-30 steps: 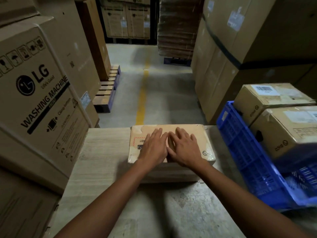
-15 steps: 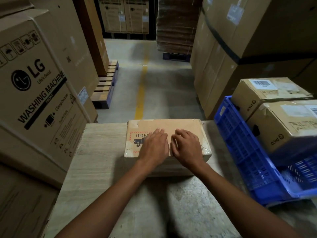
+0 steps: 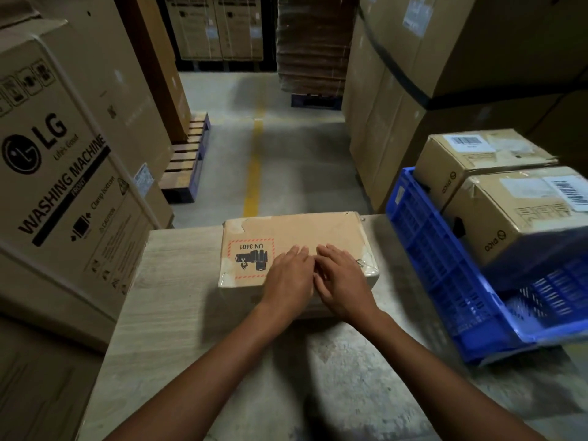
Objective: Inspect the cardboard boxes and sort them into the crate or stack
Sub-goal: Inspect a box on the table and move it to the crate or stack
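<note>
The cardboard box [image 3: 296, 237] sits in the middle of the frame, right at the far edge of the desk [image 3: 178, 297], with only floor beyond it. Both hands lie flat on its top, the left hand [image 3: 288, 278] and the right hand [image 3: 342, 281] side by side, fingers straight and gripping nothing. From where I stand, that is the worry: any forward pressure while feeling the lid could slide the box off the edge, and flat palms would not catch it. The lithium-battery label [image 3: 251, 257] reading UN 3481 makes a drop worse than a dent. The corners look scuffed and the tape is wrinkled, so the seams might give if it is lifted carelessly. At the right of the frame, the blue crate [image 3: 439, 265] already holds two boxes [image 3: 521, 211] and seems to sit askew, so a third could jam or tip it.
</note>
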A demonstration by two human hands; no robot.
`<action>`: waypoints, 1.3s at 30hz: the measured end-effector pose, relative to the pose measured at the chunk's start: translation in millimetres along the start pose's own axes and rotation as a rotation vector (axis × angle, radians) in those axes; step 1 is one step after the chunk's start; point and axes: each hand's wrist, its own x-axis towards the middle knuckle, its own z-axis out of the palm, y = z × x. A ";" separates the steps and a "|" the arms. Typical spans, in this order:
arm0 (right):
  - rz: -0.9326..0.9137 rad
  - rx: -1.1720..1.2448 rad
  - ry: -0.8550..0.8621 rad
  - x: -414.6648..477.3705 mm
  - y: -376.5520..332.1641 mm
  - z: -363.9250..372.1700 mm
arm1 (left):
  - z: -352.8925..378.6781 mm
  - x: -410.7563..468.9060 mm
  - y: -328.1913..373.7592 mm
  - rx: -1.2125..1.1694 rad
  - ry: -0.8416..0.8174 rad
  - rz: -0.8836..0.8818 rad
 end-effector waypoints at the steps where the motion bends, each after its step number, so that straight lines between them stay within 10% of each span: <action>1: 0.012 -0.021 0.046 -1.6 3.2 -3.1 | 0.5 -0.6 4.4 -0.030 0.012 0.016; 29: 0.038 -0.142 0.022 26.1 53.8 -15.6 | 2.5 57.7 10.4 0.071 0.020 0.085; 39: 0.728 0.670 0.326 16.7 41.6 -8.4 | -7.7 12.6 -57.5 0.085 0.030 -0.464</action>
